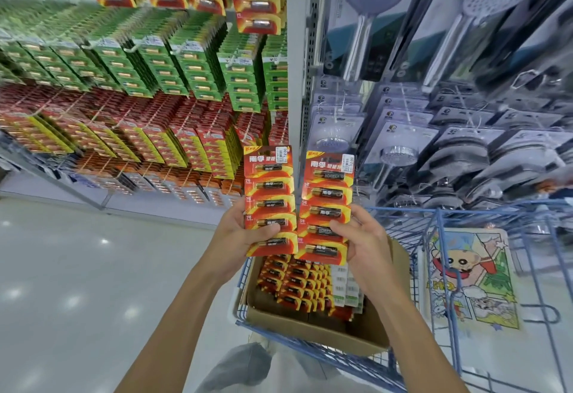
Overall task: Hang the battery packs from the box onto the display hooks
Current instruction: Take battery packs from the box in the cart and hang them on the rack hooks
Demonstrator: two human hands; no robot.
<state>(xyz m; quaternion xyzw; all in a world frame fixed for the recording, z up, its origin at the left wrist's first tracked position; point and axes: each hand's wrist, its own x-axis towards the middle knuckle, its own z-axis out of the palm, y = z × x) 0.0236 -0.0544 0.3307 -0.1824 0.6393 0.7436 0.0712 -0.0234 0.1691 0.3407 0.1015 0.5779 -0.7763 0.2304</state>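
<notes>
Battery packs (pixel 310 287) lie in the box (pixel 310 329), and two red strips stand upright just above it. The left hand (pixel 240 236) grips the left strip (pixel 269 185), thumb curled across its front. The right hand (pixel 362 247) grips the right strip (pixel 325 194) likewise. Each strip shows five batteries.

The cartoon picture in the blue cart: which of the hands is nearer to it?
Right. The right hand, gripping the right battery pack, is left of the cartoon picture; the left hand, gripping the left battery pack, is farther left.
</notes>
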